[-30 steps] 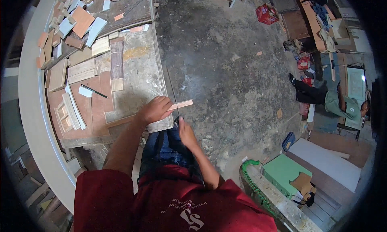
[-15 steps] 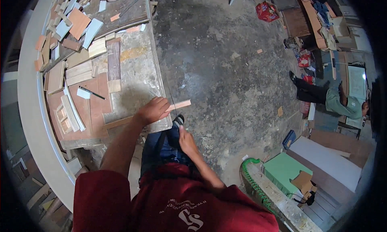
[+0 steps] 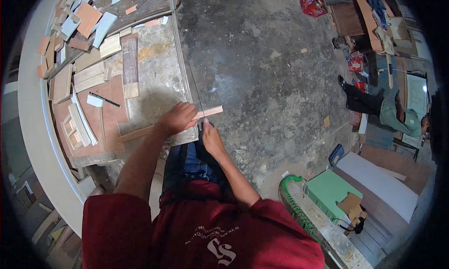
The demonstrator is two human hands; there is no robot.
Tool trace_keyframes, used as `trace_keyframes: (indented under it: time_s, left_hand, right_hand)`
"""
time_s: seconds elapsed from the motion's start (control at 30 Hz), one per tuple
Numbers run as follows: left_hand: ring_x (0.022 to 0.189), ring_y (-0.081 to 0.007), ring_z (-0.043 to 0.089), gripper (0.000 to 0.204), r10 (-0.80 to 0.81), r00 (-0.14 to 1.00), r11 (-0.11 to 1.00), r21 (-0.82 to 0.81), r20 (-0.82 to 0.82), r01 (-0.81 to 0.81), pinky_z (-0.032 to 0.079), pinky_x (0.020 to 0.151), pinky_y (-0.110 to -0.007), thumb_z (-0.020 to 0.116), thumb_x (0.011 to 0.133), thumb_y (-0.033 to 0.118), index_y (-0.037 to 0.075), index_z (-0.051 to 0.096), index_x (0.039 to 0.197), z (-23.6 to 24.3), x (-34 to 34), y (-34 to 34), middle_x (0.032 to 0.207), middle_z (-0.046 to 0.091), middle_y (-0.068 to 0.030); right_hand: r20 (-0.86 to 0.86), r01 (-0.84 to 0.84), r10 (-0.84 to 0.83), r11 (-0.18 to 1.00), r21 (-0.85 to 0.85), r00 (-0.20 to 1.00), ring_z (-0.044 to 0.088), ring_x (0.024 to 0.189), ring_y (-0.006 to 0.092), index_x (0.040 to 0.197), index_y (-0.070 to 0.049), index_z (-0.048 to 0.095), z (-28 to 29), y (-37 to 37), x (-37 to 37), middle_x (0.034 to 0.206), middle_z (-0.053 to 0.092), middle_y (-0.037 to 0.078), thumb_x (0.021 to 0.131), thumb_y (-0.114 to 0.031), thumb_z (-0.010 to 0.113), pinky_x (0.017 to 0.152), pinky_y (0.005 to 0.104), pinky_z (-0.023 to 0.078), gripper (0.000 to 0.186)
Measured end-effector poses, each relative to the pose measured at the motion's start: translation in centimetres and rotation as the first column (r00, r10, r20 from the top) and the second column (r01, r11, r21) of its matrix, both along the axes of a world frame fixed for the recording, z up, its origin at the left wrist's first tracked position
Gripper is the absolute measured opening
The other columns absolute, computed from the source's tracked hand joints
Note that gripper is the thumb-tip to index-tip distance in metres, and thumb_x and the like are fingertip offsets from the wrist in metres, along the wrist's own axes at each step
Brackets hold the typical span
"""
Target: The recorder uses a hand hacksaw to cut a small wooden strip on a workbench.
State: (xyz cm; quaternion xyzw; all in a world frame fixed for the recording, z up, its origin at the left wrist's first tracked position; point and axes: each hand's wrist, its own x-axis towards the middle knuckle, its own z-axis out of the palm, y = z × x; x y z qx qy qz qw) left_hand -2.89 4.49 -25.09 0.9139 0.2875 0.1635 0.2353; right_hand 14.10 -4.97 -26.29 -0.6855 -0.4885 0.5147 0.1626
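A long narrow strip of wood (image 3: 214,111) lies across the near right corner of the worktable (image 3: 156,77), its right end sticking out past the edge. My left hand (image 3: 179,118) is closed over the strip, pressing it at the table's edge. Close beside it, my right hand (image 3: 213,138) is wrapped round the handle of a handsaw, which is mostly hidden by the fingers. The thin dark saw blade (image 3: 197,92), seen nearly edge-on, runs forward from that hand and crosses the strip just right of my left hand.
Offcuts (image 3: 89,19) are heaped at the table's far left. A pencil (image 3: 111,101) and a small slatted wooden piece (image 3: 77,129) lie nearer. A green coiled hose (image 3: 294,208) and a green box (image 3: 332,194) are at right. Another person (image 3: 397,114) is at the far right.
My right hand has moved forward with the saw, closer to the strip. My left hand keeps its hold on the wood. The view has shifted slightly.
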Motion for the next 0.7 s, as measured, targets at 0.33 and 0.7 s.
trace_keyframes:
  time_s: [0.33, 0.7]
  left_hand:
    - [0.078, -0.0301, 0.05, 0.028, 0.01, 0.999, 1.0, -0.022, 0.049, -0.009, 0.043, 0.069, -0.039, 0.068, 0.072, 0.016, 0.0, 0.055, 0.091, -0.1, 0.6, 0.1, 0.082, 0.048, -0.0123]
    - [0.083, -0.0309, 0.05, 0.028, 0.012, 1.0, 0.996, -0.093, -0.002, -0.012, 0.041, 0.073, -0.041, 0.066, 0.074, 0.019, 0.002, 0.052, 0.091, -1.2, 0.0, 0.1, 0.086, 0.048, -0.0122]
  right_hand:
    - [-0.018, 0.008, -0.009, 0.998, -0.063, 1.0, 0.05, 0.097, 0.0493, 0.096, 0.005, 0.055, 0.8, 1.0, 0.1, 0.094, 0.056, 0.033, 0.099, -0.036, 0.026, 0.078, 0.0532, 0.041, 0.051]
    - [-0.066, -0.04, 0.037, 0.998, -0.051, 0.997, 0.05, 0.098, 0.05, 0.094, 0.006, 0.057, 1.1, 1.0, 0.3, 0.094, 0.056, 0.034, 0.099, -0.039, 0.024, 0.08, 0.0507, 0.041, 0.055]
